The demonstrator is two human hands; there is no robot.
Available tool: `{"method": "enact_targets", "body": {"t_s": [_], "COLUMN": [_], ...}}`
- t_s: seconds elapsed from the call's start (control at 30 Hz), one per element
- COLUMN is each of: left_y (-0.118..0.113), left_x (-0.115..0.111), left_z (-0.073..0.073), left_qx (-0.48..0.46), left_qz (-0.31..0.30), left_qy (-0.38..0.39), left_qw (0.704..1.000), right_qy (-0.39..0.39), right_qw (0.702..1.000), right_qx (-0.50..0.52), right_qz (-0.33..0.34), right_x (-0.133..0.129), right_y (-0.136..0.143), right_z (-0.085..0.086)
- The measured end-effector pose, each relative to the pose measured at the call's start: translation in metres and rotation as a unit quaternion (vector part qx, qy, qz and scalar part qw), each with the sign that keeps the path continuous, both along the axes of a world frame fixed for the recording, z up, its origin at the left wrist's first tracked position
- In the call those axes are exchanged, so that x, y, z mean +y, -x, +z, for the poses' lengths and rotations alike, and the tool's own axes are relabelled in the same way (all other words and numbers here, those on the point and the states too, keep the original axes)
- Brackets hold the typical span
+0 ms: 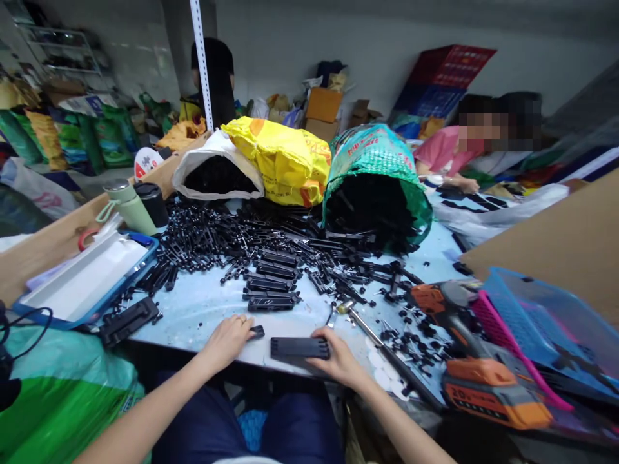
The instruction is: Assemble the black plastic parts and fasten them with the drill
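Note:
At the table's front edge my right hand (334, 356) is closed round the right end of a black rectangular plastic part (296, 347). To its left my left hand (231, 338) grips a small black plastic piece (256, 332), whose outer end sticks out past the fingertips. A gap separates the two parts. Just beyond my hands lies a row of several assembled black brackets (272, 301). A hammer (377, 341) with a brass-coloured head lies to the right of my right hand, beside a small metal wrench (331, 314).
Loose black parts (203, 238) are heaped behind the row, before a white sack (217, 145), a yellow sack (290, 161) and a green sack (377, 158). An orange cordless drill (488, 380) and blue basket (546, 322) stand right. Left are a blue tray (62, 317) and green bottle (133, 206). A co-worker (445, 151) sits opposite.

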State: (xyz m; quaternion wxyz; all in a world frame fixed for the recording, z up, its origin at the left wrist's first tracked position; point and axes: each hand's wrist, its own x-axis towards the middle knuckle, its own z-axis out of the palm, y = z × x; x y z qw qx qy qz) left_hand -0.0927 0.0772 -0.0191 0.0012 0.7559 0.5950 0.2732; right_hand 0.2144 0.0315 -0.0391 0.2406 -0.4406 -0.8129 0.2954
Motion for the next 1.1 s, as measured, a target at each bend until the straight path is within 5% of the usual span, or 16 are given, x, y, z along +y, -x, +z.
{"method": "enact_targets", "body": {"t_s": [0.13, 0.23, 0.37, 0.47, 0.53, 0.77, 0.93, 1.1], "left_y": [-0.017, -0.024, -0.034, -0.049, -0.057, -0.065, -0.080, -0.075], "left_x": [-0.031, -0.058, -0.078, -0.079, -0.077, -0.078, -0.080, -0.071], "left_z": [-0.012, -0.025, -0.025, -0.010, 0.000, 0.009, 0.013, 0.014], "left_qx": [0.000, 0.002, -0.114, -0.267, -0.318, -0.303, -0.353, -0.313], "left_qz": [-0.033, -0.051, -0.083, -0.078, -0.059, -0.070, 0.005, -0.086], "left_qy": [0.009, 0.035, 0.070, 0.081, 0.076, 0.070, -0.074, -0.065], "left_qw": [0.999, 0.998, 0.987, 0.957, 0.943, 0.948, 0.933, 0.944], "right_qy": [-0.129, -0.153, 0.045, 0.256, 0.302, 0.132, 0.056, -0.030], "right_qw": [0.978, 0.970, 0.998, 0.932, 0.900, 0.968, 0.970, 0.977], "right_qx": [-0.153, -0.166, 0.046, 0.244, 0.308, 0.202, 0.236, 0.209], "right_qz": [0.054, 0.088, -0.029, -0.078, -0.068, 0.062, 0.012, -0.007], "right_x": [-0.007, -0.006, -0.005, -0.006, -0.005, 0.008, -0.006, -0.013], "right_y": [0.005, 0.032, 0.070, 0.088, 0.090, 0.062, 0.080, 0.089], "right_z": [0.005, 0.004, 0.000, 0.003, 0.007, 0.019, 0.017, 0.014]}}
